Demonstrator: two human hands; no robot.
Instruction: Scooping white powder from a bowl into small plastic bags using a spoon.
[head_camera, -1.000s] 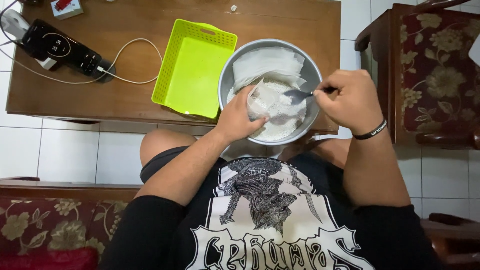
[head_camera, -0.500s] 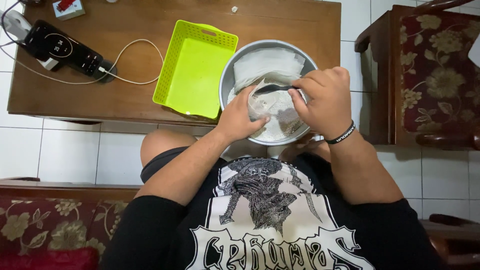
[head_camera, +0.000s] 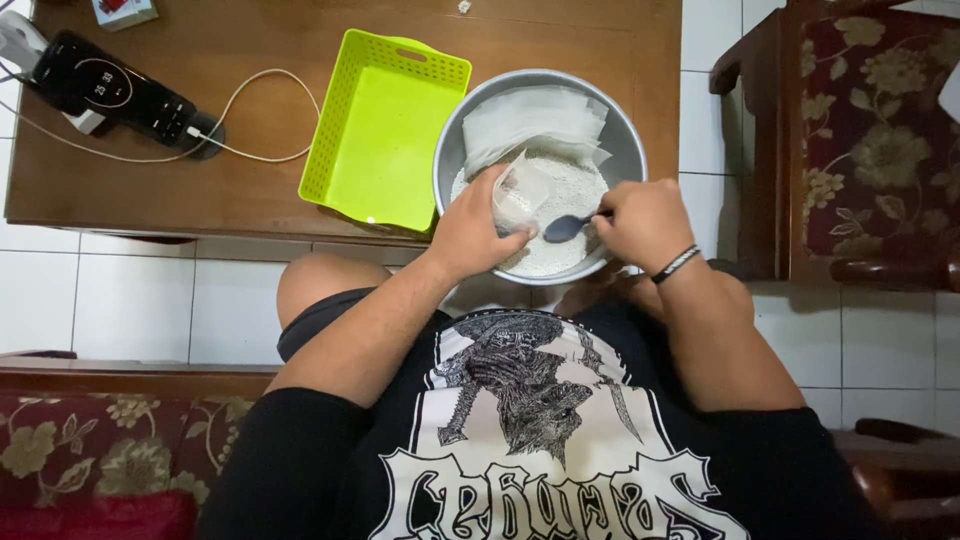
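While left hand (head_camera: 470, 232) pinches clear bag (head_camera: 520, 192), right hand (head_camera: 645, 222) holds spoon (head_camera: 562, 228).

Black short-sleeved T-shirt (head_camera: 540, 440), white-grey skeletal figure graphic with ornate white lettering beneath. Dark shorts (head_camera: 320, 320), one knee bare. Thin black-and-white bracelet (head_camera: 676, 264) on right wrist. Forearms uncovered.

We're in a home here, a living room by the look of it: white tiled floor (head_camera: 130, 300) underfoot, a low wooden coffee table (head_camera: 230, 180) out front, and dark wooden armchairs with red floral upholstery (head_camera: 870, 130) to the side and again at the lower left (head_camera: 90, 470). On the table, a phone (head_camera: 110, 90) sits charging on its white cable (head_camera: 250, 120), beside a lime-green plastic basket (head_camera: 385, 135) and a metal basin (head_camera: 625, 150) – everyday household clutter
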